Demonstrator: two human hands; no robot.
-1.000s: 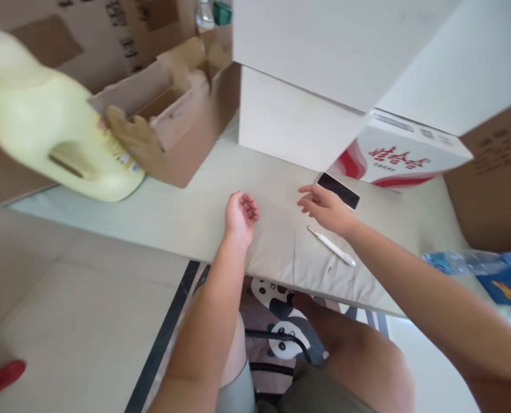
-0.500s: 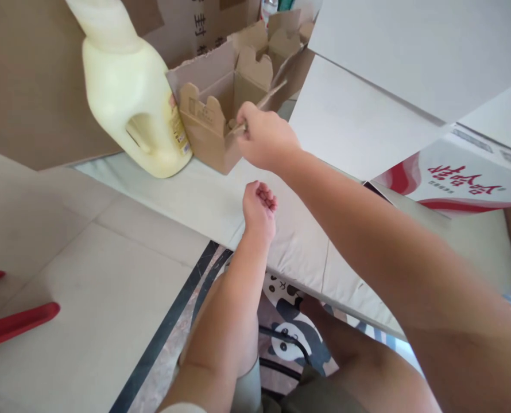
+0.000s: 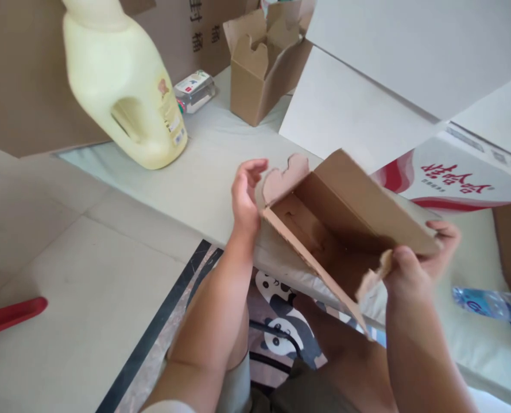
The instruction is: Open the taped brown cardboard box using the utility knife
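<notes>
Centre to lower right of frame: open cardboard box [image 3: 337,229], tipped so that the brown interior faces the camera, held above the near edge of the pale table [image 3: 204,178]. Scalloped flap of the box standing just beside the left thumb.

Centre of frame: left hand [image 3: 244,198], fingers curled and loosely parted, cupped against the left wall of the box near the scalloped flap.

Right of centre, lower: right hand [image 3: 414,267], closed on the right-hand end of the box, thumb on the near side over a torn flap, fingers wrapped behind the upper panel.

Upper left: pale yellow jug [image 3: 122,86] with moulded handle, standing tilted on the table, label facing right. Just right of the jug: small clear packet [image 3: 195,90] lying flat.

Top centre: second cardboard box [image 3: 259,69], flaps raised, standing upright and well apart from the held one.

Upper right: large white panels [image 3: 393,57] over a red-and-white printed carton [image 3: 462,183].

Right edge, lower: clear plastic bottle [image 3: 492,302] lying on its side.

Lower left: red object [image 3: 10,315] on the tiled floor, partly cut by the frame edge.
</notes>
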